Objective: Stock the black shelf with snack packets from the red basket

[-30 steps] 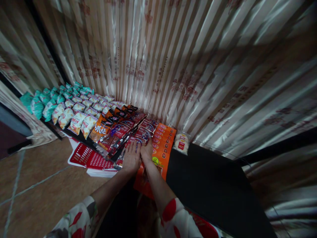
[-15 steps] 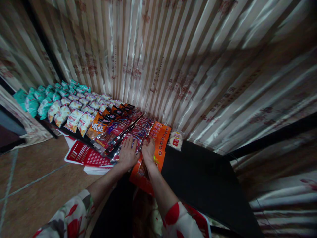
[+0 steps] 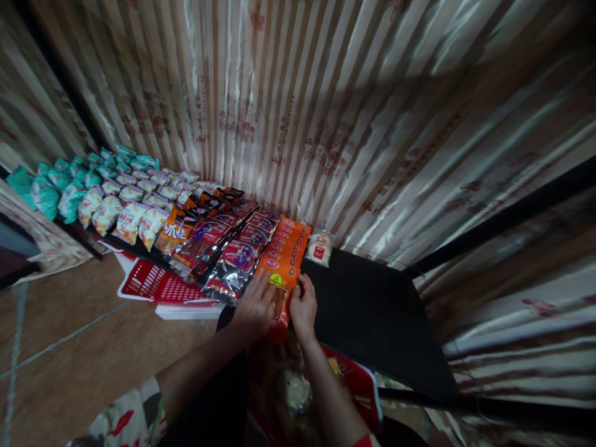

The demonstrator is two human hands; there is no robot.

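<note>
Orange snack packets (image 3: 289, 245) lie overlapped in a row across the black shelf, the front one showing brown sticks through a window. My left hand (image 3: 257, 305) rests on the left side of the front packet, fingers stretched out. Against its right edge is my right hand (image 3: 303, 305), fingers curled and closed at the packet's border; the fingertips are partly hidden. Just left lie dark red and purple snack packets (image 3: 239, 253) with shiny silver-black lower ends. A small clear bag with white contents and a red label (image 3: 320, 246) sits right of the orange row.
Further left stand orange-black bags (image 3: 177, 231), white bags (image 3: 128, 221) and teal bags (image 3: 45, 197) in rows. A red basket (image 3: 161, 282) sits below the shelf (image 3: 372, 310); another red basket (image 3: 370, 388) holds goods under my arms. A striped curtain (image 3: 261, 124) hangs behind.
My left hand has moved from the dark red packets onto the front orange packet. My right hand has shifted to the orange packet's right edge. The view has turned slightly.
</note>
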